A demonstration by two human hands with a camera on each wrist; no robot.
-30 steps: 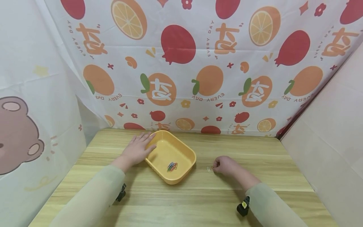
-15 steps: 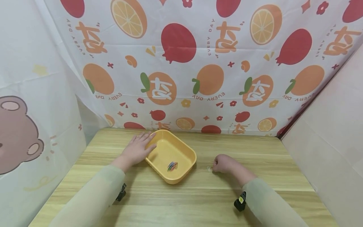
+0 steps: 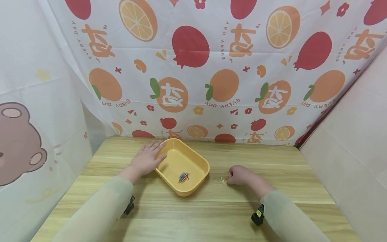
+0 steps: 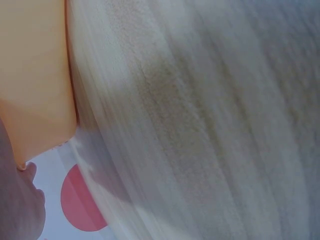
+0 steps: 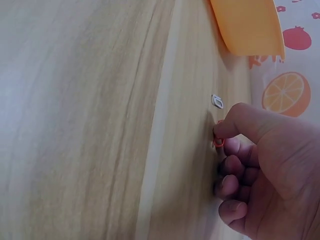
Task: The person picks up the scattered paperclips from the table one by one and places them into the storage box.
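My left hand [image 3: 145,158] lies with extended fingers over the left rim of a yellow plastic tray [image 3: 198,157]. In the left wrist view, part of that hand [image 4: 22,207] shows beside the tray's outer wall [image 4: 37,70]. Inside the tray is a small heap of several coloured paper clips [image 3: 183,177]. To the right of the tray, my right hand [image 3: 241,175] is down at the tabletop. Its thumb and index finger pinch a red paper clip [image 5: 219,142], partly hidden by the thumb. A white paper clip [image 3: 222,180] lies on the wood just left of those fingertips.
The wooden table [image 3: 187,218] ends at a fruit-print cloth [image 3: 193,84] hanging behind it. Pale walls stand at both sides, the left one with a bear print [image 3: 18,144]. A black wrist camera [image 3: 258,215] sits below the right sleeve.
My right hand shifts very slightly at the red paper clip, its fingers closing in and covering more of it. The left hand, the tray and the white paper clip stay where they were.
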